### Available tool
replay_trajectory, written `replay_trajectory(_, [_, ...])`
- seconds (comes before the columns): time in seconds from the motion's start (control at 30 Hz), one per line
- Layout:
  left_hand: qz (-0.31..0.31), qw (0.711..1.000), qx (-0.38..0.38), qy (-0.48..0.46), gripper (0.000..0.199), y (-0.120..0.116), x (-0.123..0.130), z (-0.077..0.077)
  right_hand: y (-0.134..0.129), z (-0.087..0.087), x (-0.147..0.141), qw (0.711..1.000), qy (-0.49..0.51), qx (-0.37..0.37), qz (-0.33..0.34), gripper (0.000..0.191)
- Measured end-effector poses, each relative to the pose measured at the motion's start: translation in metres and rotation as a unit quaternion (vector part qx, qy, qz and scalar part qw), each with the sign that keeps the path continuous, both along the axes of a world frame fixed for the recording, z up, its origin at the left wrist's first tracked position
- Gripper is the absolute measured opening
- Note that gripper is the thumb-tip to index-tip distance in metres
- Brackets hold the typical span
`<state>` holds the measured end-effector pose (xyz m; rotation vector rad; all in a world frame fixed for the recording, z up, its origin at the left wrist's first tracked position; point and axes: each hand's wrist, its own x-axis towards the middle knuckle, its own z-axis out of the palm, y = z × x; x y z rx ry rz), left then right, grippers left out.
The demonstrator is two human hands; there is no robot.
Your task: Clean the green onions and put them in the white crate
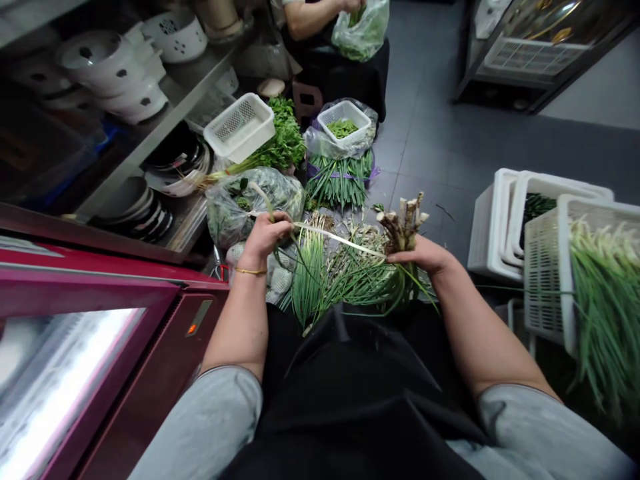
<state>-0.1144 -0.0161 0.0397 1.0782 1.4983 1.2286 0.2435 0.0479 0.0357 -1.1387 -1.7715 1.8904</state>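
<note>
My left hand (273, 233) is closed on one end of a long pale strip (343, 240), with a thin green stalk beside the fingers. The strip runs tautly across to my right hand (417, 255), whose fingers pinch its other end. A bundle of brown, woody-looking stalks (401, 223) stands upright at my right hand; whether the fingers grip it too is hard to tell. Below and between the hands lie long green scallions (307, 267) and a heap of loose green stems with dry trimmings (357, 283).
Ahead are a bag of leafy greens (270, 200), a white basket (240, 127) and bundled green leaves (343, 180). White crates (543, 267) with scallions stand at right, a red cabinet (165, 373) at left. Another person's arm (313, 17) holds a bag at the top.
</note>
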Motion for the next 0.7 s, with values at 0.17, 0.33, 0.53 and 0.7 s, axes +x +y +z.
replay_trajectory(0.17, [0.044,0.999,-0.004,-0.014,0.01,-0.001,-0.004,0.002,0.001,0.002,0.044,0.998,-0.017,0.025,-0.046,0.039])
replay_trajectory(0.33, [-0.199,0.975,-0.097,0.017,0.033,0.0,0.07,0.007,-0.01,-0.008,0.016,0.993,0.023,0.025,-0.114,0.038])
replay_trajectory(0.53, [-0.165,0.979,-0.06,-0.103,0.049,0.007,0.116,-0.005,-0.026,-0.016,-0.051,0.989,0.114,-0.026,-0.089,0.042])
replay_trajectory(0.7, [-0.077,0.992,0.01,-0.1,0.042,0.005,0.073,-0.003,-0.011,-0.012,-0.051,0.963,0.191,-0.081,-0.173,0.04])
